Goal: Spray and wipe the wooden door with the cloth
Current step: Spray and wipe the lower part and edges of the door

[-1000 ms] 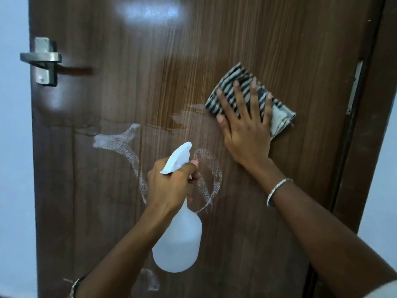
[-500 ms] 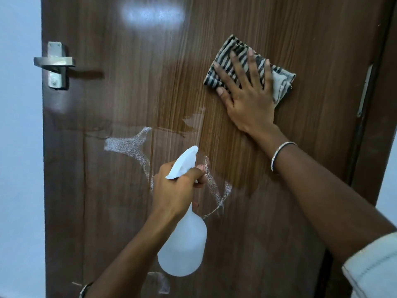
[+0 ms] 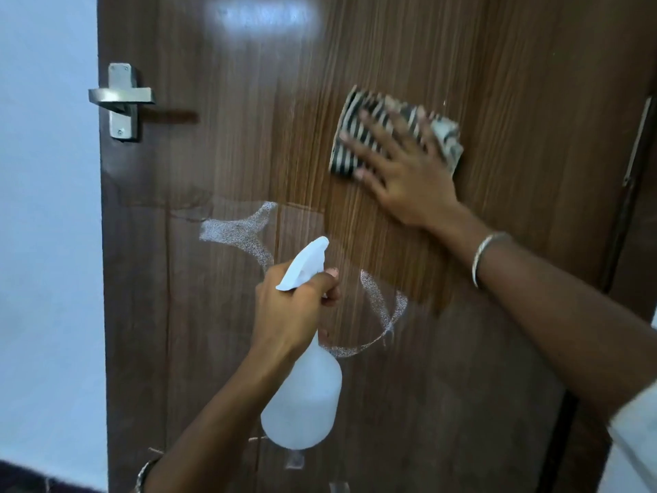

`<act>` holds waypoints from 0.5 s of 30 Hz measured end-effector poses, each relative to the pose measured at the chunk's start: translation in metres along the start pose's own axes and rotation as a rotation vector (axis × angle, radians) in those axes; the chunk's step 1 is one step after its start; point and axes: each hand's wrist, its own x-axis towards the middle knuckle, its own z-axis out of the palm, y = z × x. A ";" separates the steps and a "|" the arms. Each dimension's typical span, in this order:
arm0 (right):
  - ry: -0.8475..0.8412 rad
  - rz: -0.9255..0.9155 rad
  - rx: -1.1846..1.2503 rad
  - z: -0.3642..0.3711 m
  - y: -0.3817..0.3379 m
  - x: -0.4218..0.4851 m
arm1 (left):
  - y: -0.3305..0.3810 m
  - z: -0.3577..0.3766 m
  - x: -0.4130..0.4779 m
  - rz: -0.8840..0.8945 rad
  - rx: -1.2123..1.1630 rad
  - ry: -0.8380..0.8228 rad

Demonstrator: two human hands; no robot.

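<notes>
Two hands split the job on the wooden door (image 3: 497,83): right of the door handle (image 3: 122,97), the right hand (image 3: 401,172) presses the striped cloth (image 3: 346,151) flat with spread fingers (image 3: 366,146) for broad contact; lower right of it, the left hand (image 3: 291,307) grips the spray bottle (image 3: 302,403) by its neck, ready beside unwiped foam (image 3: 241,233)

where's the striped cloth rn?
Head view: striped cloth lies flat on the wooden door, upper right, pressed under the right hand, well right of the door handle.

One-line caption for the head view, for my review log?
Right hand presses a striped cloth against the wooden door while left hand grips a white spray bottle.
</notes>
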 end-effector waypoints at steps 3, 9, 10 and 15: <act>0.069 0.153 -0.031 -0.008 0.010 0.038 | -0.003 -0.005 0.005 0.001 -0.012 0.029; 0.028 -0.002 0.001 0.032 -0.087 -0.025 | -0.013 -0.015 0.011 -0.009 -0.022 0.008; 0.012 -0.087 0.004 0.042 -0.104 -0.041 | -0.013 -0.017 0.011 0.004 -0.023 0.003; -0.025 -0.220 0.038 0.047 -0.104 -0.043 | -0.014 -0.033 0.010 0.025 0.043 0.006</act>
